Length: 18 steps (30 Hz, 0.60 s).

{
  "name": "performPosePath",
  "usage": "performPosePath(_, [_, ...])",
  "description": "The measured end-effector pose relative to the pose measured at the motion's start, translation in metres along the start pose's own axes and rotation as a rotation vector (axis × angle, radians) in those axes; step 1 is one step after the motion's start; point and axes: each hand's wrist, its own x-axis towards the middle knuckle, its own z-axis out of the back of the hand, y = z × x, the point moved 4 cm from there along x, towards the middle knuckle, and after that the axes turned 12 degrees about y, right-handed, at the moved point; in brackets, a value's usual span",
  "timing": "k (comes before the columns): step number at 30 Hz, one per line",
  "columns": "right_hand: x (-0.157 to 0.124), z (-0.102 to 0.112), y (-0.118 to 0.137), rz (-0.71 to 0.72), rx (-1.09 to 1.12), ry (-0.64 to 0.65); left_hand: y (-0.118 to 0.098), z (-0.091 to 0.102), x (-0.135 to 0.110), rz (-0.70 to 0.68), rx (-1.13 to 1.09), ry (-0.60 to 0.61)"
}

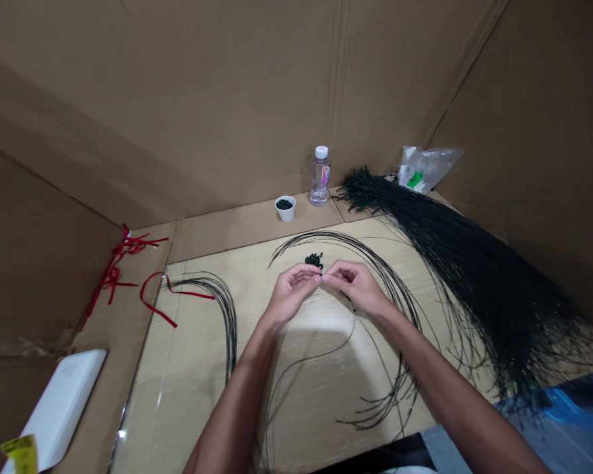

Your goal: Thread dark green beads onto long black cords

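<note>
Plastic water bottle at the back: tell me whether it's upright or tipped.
Upright: the plastic water bottle stands on its base, with its white cap uppermost.

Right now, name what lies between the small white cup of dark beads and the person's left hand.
In the head view, an arc of thin black strands crosses the pale wooden board between the white cup and the left hand.
</note>
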Motion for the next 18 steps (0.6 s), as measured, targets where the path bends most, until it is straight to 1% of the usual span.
performPosePath(5, [0.000,0.003,-0.006,-0.029,-0.013,-0.051,0.001,-0.001,0.000,-0.035,0.058,0.010])
performPosePath(11, [0.000,0.003,-0.015,-0.057,0.058,-0.131,0.001,-0.002,-0.001,-0.072,0.142,0.006])
performPosePath(15, [0.000,0.002,-0.016,-0.062,0.020,-0.148,-0.002,-0.007,-0.001,-0.088,0.179,-0.047])
performPosePath(18, [0.001,0.000,-0.016,-0.054,0.006,-0.123,-0.004,-0.010,-0.001,-0.095,0.241,-0.098])
